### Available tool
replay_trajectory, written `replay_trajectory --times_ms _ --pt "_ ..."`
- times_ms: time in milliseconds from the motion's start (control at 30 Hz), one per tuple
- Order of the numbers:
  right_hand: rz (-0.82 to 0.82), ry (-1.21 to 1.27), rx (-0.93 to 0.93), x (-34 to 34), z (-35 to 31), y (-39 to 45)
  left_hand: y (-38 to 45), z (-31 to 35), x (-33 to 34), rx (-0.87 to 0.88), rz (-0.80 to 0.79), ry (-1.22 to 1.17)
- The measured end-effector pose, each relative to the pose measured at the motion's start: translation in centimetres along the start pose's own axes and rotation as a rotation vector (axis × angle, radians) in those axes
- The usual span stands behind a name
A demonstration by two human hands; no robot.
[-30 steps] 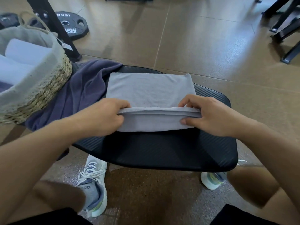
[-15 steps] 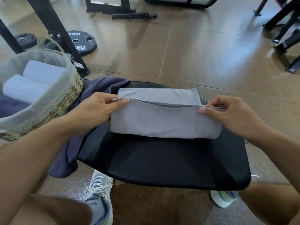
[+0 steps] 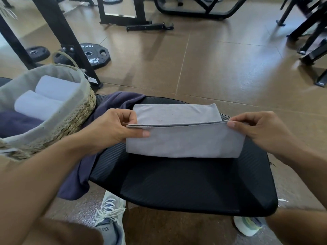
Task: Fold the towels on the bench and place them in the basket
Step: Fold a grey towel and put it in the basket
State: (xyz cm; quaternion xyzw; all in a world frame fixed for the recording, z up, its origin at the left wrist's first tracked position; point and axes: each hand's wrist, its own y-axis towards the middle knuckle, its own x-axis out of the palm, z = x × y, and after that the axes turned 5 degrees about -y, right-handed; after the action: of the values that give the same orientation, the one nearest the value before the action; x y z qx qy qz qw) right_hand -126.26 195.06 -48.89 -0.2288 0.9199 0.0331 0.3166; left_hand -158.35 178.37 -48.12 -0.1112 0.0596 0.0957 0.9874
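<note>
The pale grey cloth towel [image 3: 184,140] lies across the far half of the black padded tabletop [image 3: 194,188], its near flap lifted. It looks soft, light and floppy, best held by the hemmed corners. The left hand [image 3: 116,129] and right hand [image 3: 261,129] each pinch one. The lined woven basket [image 3: 77,110] sits at the left edge.

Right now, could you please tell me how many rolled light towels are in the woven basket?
2: one rolled pale towel farther back in the lined woven basket, one nearer, beside it. Others may be hidden beneath.
</note>
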Motion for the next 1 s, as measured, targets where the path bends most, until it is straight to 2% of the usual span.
replay_trajectory --times_ms 167,333,500,633,733,833,900,933,967,1000 --pt "-0.077 0.072 0.041 -0.7 0.2 0.3 0.4 -0.2 -0.1 0.0 0.04 -0.032" --pt "-0.088 0.019 0.063 -0.8 0.6 0.6 0.6 -0.4 -0.1 -0.078 0.014 -0.035" --pt "-0.083 -0.021 0.066 -1.0 0.7 0.9 1.0 -0.2 0.6 -0.127 0.06 -0.139" --pt "-0.169 0.077 0.085 -1.3 0.4 0.8 0.9 0.2 0.3 -0.171 0.022 -0.199" --pt "-0.354 0.292 0.133 -2.7 -0.2 0.6 0.2 0.9 -0.8 -0.301 -0.161 -0.281" --pt "-0.749 0.417 0.196 -4.9 -0.1 0.0 -1.0 1.3 -1.9 -0.47 -0.475 -0.396" --pt "-1.013 0.498 0.19 -5.9 0.2 -0.5 -1.9 2.0 -1.8 -0.45 -0.668 -0.695" --pt "-1.07 0.566 0.151 -6.2 0.2 -0.7 -2.2 2.3 -1.5 -0.433 -0.685 -0.815" --pt "-1.082 0.634 0.126 -6.3 0.0 -0.8 -2.1 3.0 -1.0 -0.436 -0.656 -0.82" --pt "-1.062 0.668 0.131 -6.2 -0.4 -0.9 -1.9 3.0 -0.7 -0.433 -0.539 -0.725"
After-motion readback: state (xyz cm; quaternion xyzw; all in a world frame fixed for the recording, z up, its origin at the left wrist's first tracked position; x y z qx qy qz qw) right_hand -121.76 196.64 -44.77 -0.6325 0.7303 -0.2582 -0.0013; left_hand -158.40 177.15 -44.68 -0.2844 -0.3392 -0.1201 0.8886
